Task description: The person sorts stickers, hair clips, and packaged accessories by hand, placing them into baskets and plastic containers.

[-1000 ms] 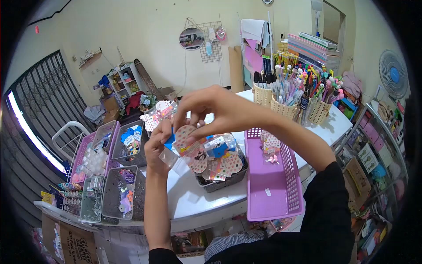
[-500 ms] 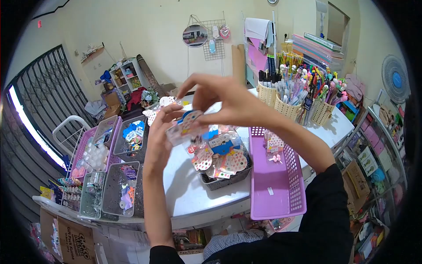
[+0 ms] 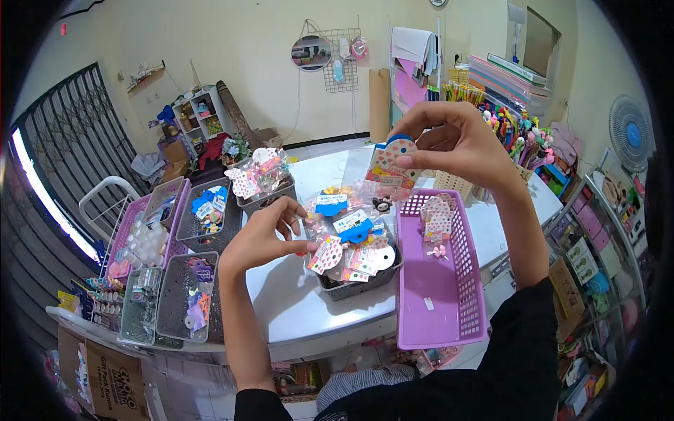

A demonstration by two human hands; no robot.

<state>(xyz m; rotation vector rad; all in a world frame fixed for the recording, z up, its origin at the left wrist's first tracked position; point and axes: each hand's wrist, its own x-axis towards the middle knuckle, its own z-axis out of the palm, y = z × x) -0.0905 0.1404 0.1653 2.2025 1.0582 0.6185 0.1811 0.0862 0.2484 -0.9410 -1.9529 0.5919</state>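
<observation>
My right hand is raised above the back of the purple basket, pinching a few carded packets. Their front card is white with coloured dots, a blue edge shows behind it, and clear plastic hangs below. My left hand is at the left side of a dark grey basket, fingers apart and curved, thumb near a dotted card. This basket is heaped with packets bearing dotted and blue cards. Inside the purple basket, similar dotted packets lie at the far end, one with a pink bow-like piece.
Another grey basket of dotted packets stands behind my left hand on the white table. Several bins of small goods line the left. Woven pots of pens stand at the back right, and a shelf rack is at the right.
My hands have moved apart. The right hand carried the packets up and right, over the purple basket's far end; the left hand lowered to the grey basket's side.
</observation>
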